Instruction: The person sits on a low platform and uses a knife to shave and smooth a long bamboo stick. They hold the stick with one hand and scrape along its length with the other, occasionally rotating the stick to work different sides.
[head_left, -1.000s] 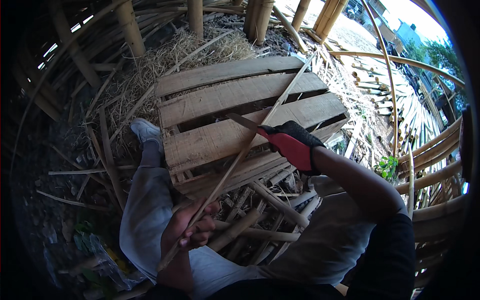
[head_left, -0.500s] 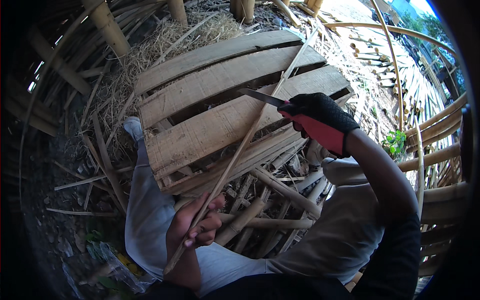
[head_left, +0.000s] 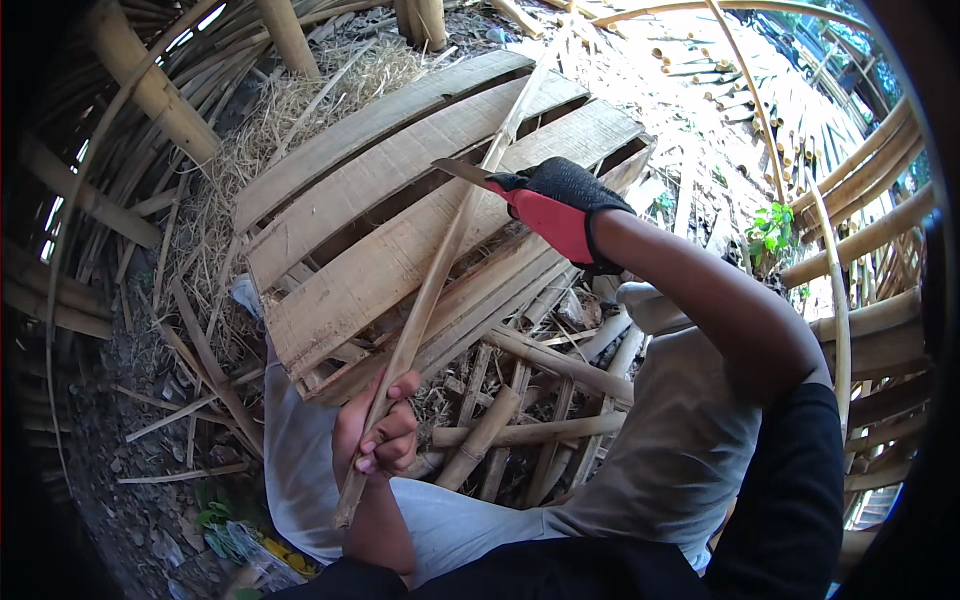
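Outdoors, the ground (head_left: 150, 480) is bare dirt strewn with dry leaves, splinters and thin slats. A wooden pallet (head_left: 400, 230) of pale planks lies tilted in the middle, with a heap of dry straw (head_left: 290, 110) against its far left side. Short bamboo pieces (head_left: 520, 420) lie crossed under and in front of the pallet's near edge. Thick bamboo poles (head_left: 150, 90) lean along the left, more poles (head_left: 860, 240) curve along the right, and a small green plant (head_left: 770, 225) grows near them.

The left hand (head_left: 375, 440), bare, is closed around the lower part of a long bamboo strip (head_left: 440, 270), which runs up and to the right across the pallet. The right hand (head_left: 555, 205), in a black and red glove, is wrapped tight on the handle of a knife (head_left: 462, 172); the blade points left and meets the strip near its upper part. The person's knees, in light grey trousers (head_left: 660, 470), frame the bamboo pieces.
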